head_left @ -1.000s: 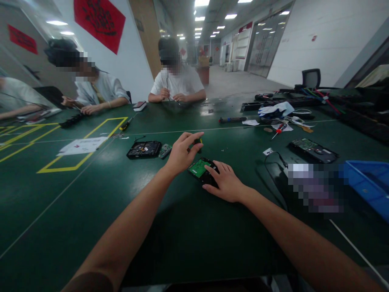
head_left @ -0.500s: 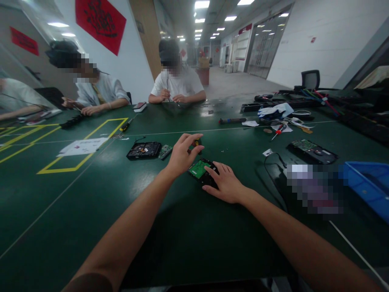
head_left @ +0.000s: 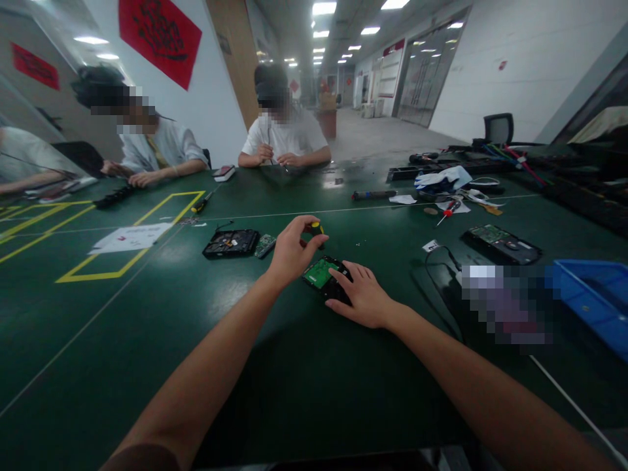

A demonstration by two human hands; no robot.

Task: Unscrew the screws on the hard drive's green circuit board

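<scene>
The hard drive (head_left: 318, 271) on the table (head_left: 314, 392) is touched by the right hand's (head_left: 366, 297) spread fingers. By the drive's far edge, a yellow-and-black handle (head_left: 316, 229) is pinched by the left hand (head_left: 292, 252). Left of the drive, a circuit board (head_left: 265, 244) is laid.

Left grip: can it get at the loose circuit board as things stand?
Probably yes: the circuit board lies close beside the left grip, with nothing visible between them. But that grip holds a yellow-and-black tool, which it would likely need to put down first.
</scene>
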